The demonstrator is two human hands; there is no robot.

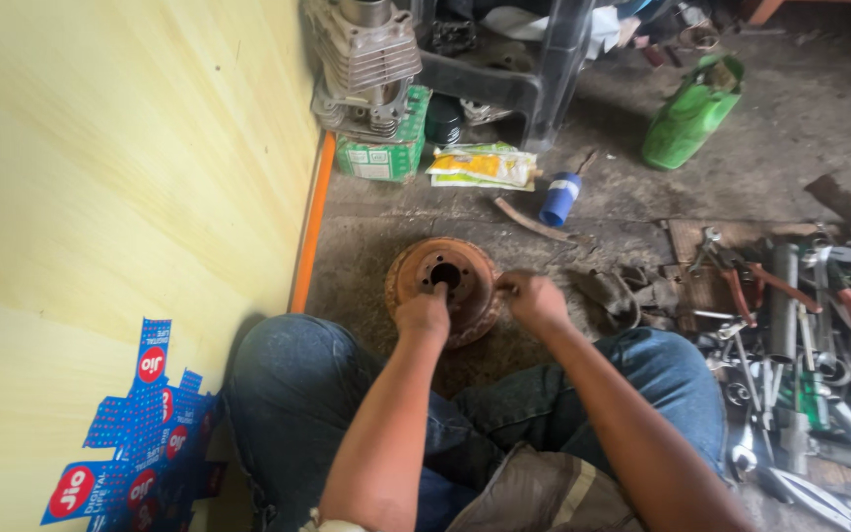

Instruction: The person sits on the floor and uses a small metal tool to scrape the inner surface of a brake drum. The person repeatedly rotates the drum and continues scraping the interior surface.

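Note:
A rusty round brake drum (pixel 450 266) lies flat on the grimy floor between my knees, its hub with several bolt holes facing up. My left hand (pixel 424 313) rests on the drum's near side, fingertips reaching into the hub area. My right hand (pixel 534 299) is at the drum's right rim, fingers curled; whether it pinches something small is hidden. Both forearms reach forward over my blue jeans.
A yellow wall (pixel 120 197) with an orange strip runs along the left. A heap of wrenches and pliers (pixel 800 335) lies to the right. Ahead stand a finned engine cylinder (pixel 366 59) on a green box, a yellow pouch (pixel 485 166), a blue tube (pixel 560 199), a green jug (pixel 691 113).

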